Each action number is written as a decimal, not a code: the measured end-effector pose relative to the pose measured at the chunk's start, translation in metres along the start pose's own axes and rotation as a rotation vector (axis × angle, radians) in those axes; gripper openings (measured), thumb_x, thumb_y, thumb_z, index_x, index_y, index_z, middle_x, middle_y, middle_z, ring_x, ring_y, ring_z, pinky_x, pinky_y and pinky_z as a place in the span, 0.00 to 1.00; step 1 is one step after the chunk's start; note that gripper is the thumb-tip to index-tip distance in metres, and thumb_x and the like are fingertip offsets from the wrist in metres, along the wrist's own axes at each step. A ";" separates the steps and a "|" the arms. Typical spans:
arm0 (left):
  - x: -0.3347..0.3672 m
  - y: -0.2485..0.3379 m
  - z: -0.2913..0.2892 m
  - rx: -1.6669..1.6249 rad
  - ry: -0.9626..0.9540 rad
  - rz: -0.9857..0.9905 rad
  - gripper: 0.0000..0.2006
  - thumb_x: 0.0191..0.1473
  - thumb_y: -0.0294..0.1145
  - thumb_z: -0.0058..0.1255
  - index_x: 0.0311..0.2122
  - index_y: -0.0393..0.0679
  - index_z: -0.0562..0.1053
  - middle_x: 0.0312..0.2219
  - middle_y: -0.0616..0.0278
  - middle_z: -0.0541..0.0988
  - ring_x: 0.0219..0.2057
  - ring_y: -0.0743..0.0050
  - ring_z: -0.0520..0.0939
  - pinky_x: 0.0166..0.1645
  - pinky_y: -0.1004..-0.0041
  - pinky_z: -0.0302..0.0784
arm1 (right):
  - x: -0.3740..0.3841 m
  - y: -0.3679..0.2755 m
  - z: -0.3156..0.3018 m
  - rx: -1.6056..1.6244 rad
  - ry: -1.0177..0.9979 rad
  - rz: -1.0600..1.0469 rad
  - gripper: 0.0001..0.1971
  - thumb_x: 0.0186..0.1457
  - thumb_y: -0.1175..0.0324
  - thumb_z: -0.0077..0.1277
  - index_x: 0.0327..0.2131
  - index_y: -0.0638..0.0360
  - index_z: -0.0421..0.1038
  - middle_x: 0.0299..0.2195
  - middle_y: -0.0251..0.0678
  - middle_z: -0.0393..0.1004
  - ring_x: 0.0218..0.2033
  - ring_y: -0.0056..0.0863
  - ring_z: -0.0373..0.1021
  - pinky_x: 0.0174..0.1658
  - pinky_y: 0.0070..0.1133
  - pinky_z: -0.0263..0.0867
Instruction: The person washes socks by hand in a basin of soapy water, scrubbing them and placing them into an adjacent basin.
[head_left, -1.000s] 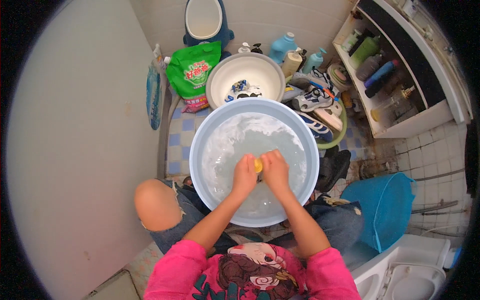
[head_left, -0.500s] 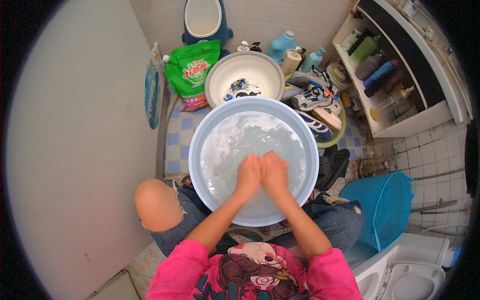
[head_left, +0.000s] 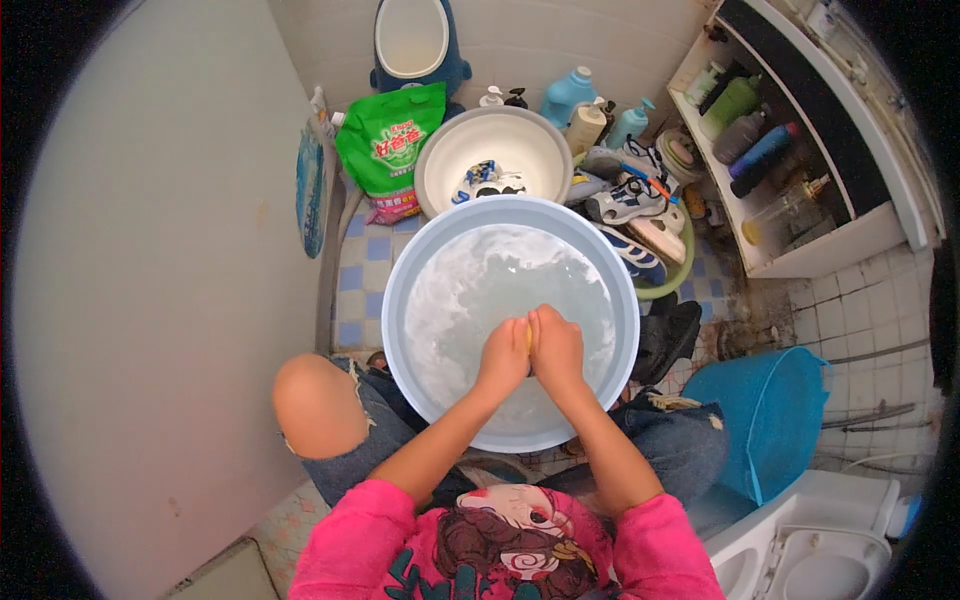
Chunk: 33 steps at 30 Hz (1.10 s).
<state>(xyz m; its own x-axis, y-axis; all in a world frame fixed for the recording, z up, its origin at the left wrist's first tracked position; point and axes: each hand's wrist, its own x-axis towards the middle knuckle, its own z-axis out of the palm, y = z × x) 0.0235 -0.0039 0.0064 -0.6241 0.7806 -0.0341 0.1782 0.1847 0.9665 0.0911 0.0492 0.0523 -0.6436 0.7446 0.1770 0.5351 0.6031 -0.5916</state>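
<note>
Over a pale blue basin [head_left: 393, 300] of cloudy, sudsy water [head_left: 510, 275], my two hands press together near its middle. My left hand [head_left: 503, 356] has its fingers curled, closed against the other. My right hand [head_left: 557, 347] is closed too, knuckles up. Between them shows a sliver of a small yellow thing [head_left: 528, 334]; most of it is hidden by the fingers, and I cannot make out its kind. White foam [head_left: 440, 280] floats along the left and far sides of the basin.
Behind the basin stands a cream bowl [head_left: 430, 165] with patterned items in it. A green detergent bag [head_left: 392, 145] is to its left, pump bottles [head_left: 630, 122] and shoes [head_left: 630, 200] to its right. A blue bucket [head_left: 765, 420] and a toilet [head_left: 820, 560] stand at the right.
My hands have turned slightly and now sit side by side, with the yellow thing showing between them. The view has shifted a little.
</note>
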 end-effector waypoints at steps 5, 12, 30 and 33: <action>0.007 -0.003 -0.011 -0.158 -0.020 -0.132 0.17 0.55 0.39 0.33 0.28 0.34 0.67 0.22 0.47 0.71 0.25 0.55 0.72 0.32 0.66 0.66 | -0.003 -0.009 0.007 0.070 0.122 -0.254 0.14 0.53 0.65 0.36 0.21 0.64 0.61 0.16 0.48 0.65 0.21 0.47 0.64 0.24 0.32 0.57; 0.017 0.002 -0.025 -0.185 0.061 -0.093 0.13 0.55 0.35 0.33 0.29 0.35 0.67 0.21 0.50 0.71 0.24 0.60 0.72 0.32 0.68 0.66 | 0.009 0.026 0.005 0.363 -0.027 0.198 0.11 0.53 0.67 0.39 0.21 0.61 0.63 0.19 0.43 0.65 0.21 0.43 0.64 0.27 0.32 0.57; 0.004 -0.001 -0.007 0.016 0.064 0.072 0.15 0.55 0.34 0.32 0.22 0.36 0.62 0.18 0.49 0.66 0.22 0.52 0.68 0.28 0.61 0.61 | -0.002 0.001 0.005 0.020 0.032 -0.056 0.15 0.52 0.62 0.37 0.19 0.62 0.64 0.18 0.46 0.67 0.21 0.47 0.64 0.26 0.35 0.59; 0.006 -0.004 -0.015 0.039 0.059 0.000 0.15 0.55 0.35 0.31 0.23 0.37 0.63 0.18 0.48 0.67 0.22 0.51 0.69 0.29 0.62 0.62 | -0.005 -0.014 0.014 0.074 0.040 -0.043 0.14 0.52 0.62 0.40 0.19 0.61 0.63 0.18 0.46 0.65 0.21 0.48 0.62 0.25 0.35 0.58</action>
<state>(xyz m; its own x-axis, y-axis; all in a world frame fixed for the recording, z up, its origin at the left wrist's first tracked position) 0.0078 -0.0091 0.0060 -0.6674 0.7445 -0.0178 0.2074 0.2088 0.9557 0.0793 0.0337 0.0488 -0.6416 0.7306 0.2339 0.4649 0.6128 -0.6390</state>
